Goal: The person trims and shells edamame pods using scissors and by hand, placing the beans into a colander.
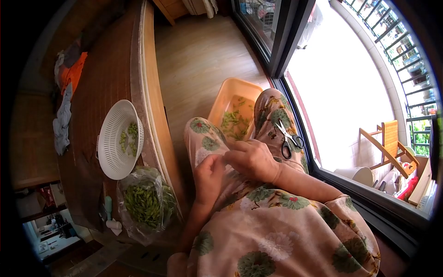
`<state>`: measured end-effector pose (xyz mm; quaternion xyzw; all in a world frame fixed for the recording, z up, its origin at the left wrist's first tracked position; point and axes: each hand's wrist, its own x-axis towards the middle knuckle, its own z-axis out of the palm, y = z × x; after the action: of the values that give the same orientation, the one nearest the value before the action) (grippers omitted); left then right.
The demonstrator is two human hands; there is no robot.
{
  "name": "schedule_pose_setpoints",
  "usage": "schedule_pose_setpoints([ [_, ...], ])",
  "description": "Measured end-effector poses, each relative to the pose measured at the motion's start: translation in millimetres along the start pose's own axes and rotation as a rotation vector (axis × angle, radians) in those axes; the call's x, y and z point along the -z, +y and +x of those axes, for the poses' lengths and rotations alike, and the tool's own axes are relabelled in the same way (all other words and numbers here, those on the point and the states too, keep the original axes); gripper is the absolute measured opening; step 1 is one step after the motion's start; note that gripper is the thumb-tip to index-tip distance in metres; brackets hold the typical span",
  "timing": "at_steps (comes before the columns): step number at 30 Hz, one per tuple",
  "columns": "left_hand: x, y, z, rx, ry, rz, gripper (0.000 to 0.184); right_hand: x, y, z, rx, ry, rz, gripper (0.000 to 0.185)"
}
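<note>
My left hand [207,179] and my right hand [254,159] meet over my lap, fingers bent and pressed together. Whatever they pinch is hidden by the fingers. Scissors [287,139] with black handles lie partly spread on my right knee, close to the right hand. Just beyond the hands, between my knees, an orange-yellow plastic tub [223,94] has green pods or pieces [235,121] in its bottom. To the left stands a white colander [110,147] with a few green beans [132,131] inside. A clear plastic bag [159,221] full of green pods [145,205] sits near it.
The colander and bag rest on a brown wooden surface [104,60] with a raised edge. Orange cloth [74,73] and grey cloth [63,121] lie at its far side. A dark sliding-door frame [282,44] runs along my right; a wooden folding chair [389,143] stands outside.
</note>
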<state>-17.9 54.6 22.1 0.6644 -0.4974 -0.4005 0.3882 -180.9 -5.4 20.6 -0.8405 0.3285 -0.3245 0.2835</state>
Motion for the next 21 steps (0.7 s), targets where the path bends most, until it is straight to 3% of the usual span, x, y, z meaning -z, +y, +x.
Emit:
schedule_pose_setpoints([
  [2, 0, 1, 0, -0.007, -0.005, -0.006, 0.018, -8, 6, -5, -0.117, 0.079, 0.21, 0.012],
  [5, 1, -2, -2, 0.008, -0.019, -0.044, 0.019, -10, 14, -6, -0.594, 0.106, 0.702, 0.008],
  [8, 3, -8, -2, 0.075, 0.003, -0.138, 0.02, 1, 18, -1, -0.688, 0.164, 1.105, 0.006],
  [11, 6, -8, 0, 0.126, 0.031, -0.228, 0.02, 5, 24, -6, -0.742, 0.084, 1.554, 0.007],
  [14, 6, -5, 2, 0.124, 0.029, -0.235, 0.02, -4, 19, -7, -0.831, 0.067, 1.724, 0.006],
  [15, 5, -3, 2, 0.116, 0.028, -0.217, 0.019, -9, 20, -9, -0.769, 0.06, 1.77, 0.007],
  [19, 4, 2, 0, 0.088, 0.027, -0.138, 0.017, -14, 16, -9, -0.826, -0.136, 1.477, 0.022],
  [21, 3, 4, 0, 0.041, 0.065, -0.06, 0.016, -10, 7, -7, -0.809, -0.19, 1.471, 0.02],
])
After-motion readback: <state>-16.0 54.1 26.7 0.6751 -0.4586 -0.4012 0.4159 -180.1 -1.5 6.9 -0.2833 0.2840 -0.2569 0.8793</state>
